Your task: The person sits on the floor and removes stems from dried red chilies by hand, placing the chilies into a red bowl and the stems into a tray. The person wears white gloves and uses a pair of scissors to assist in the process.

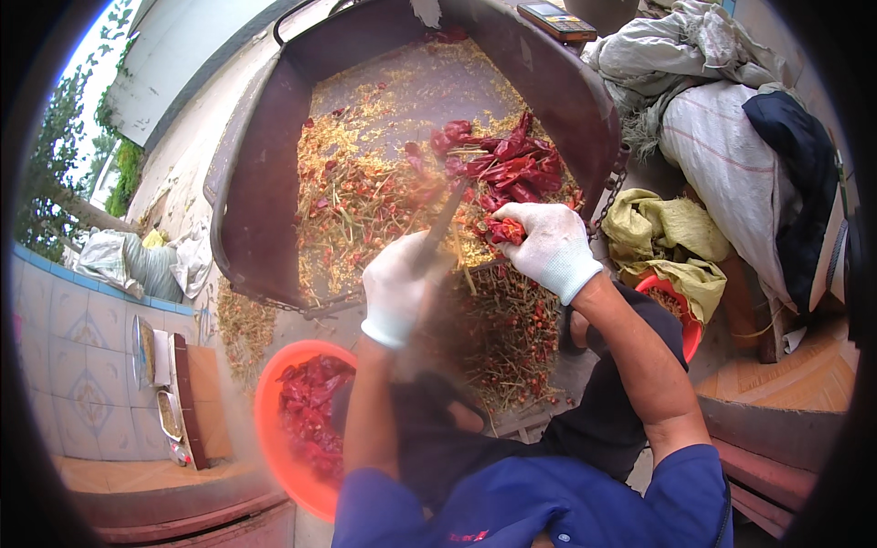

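Observation:
My left hand, in a white knit glove, grips a dark flat blade; its handle is hidden in the fist and the blade is slightly blurred. My right hand, gloved too, is closed around a bunch of dried red chili peppers, their cut or broken ends towards the blade. Just beyond it lies a pile of whole dried red chilies. Both hands are over the near edge of a dark metal cart bed. Stems and chili scraps cover its floor, among yellow seeds.
An orange-red basin of red chili pods stands by my left leg. Stems and scraps are heaped between my feet. A keypad phone rests on the cart's rim. Chains hang at its corners. Woven sacks and a red bucket are at right.

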`<state>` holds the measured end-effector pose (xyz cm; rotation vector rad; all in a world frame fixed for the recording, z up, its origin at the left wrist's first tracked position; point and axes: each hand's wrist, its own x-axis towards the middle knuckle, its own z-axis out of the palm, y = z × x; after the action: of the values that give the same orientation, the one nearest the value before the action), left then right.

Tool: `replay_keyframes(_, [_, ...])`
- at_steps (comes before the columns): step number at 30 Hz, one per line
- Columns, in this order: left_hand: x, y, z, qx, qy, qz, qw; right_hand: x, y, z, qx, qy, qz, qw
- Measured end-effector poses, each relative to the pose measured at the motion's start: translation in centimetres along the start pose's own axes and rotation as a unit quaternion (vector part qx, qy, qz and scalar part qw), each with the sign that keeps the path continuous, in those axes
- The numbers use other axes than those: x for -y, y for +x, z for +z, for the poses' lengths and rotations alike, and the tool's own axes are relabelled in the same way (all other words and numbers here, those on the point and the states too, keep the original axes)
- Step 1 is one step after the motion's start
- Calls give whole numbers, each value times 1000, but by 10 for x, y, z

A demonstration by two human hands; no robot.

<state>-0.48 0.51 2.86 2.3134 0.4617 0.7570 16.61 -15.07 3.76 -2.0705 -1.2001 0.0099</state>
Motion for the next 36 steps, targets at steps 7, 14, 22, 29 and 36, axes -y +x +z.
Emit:
replay_keyframes(7, [-10,1,9,24,139,136,981,2,2,-1,33,32,0,999])
replay_keyframes(14, [-3,2,6,36,141,163,976,-4,3,-4,43,58,-70,995])
replay_keyframes(22, [-4,3,2,55,149,173,972,-9,1,-3,48,76,-116,989])
replay_keyframes(29, [-3,1,6,24,140,200,969,-4,3,-11,103,113,-73,986])
replay_keyframes(36, [-4,3,5,36,130,219,966,-8,4,-14,144,169,-29,975])
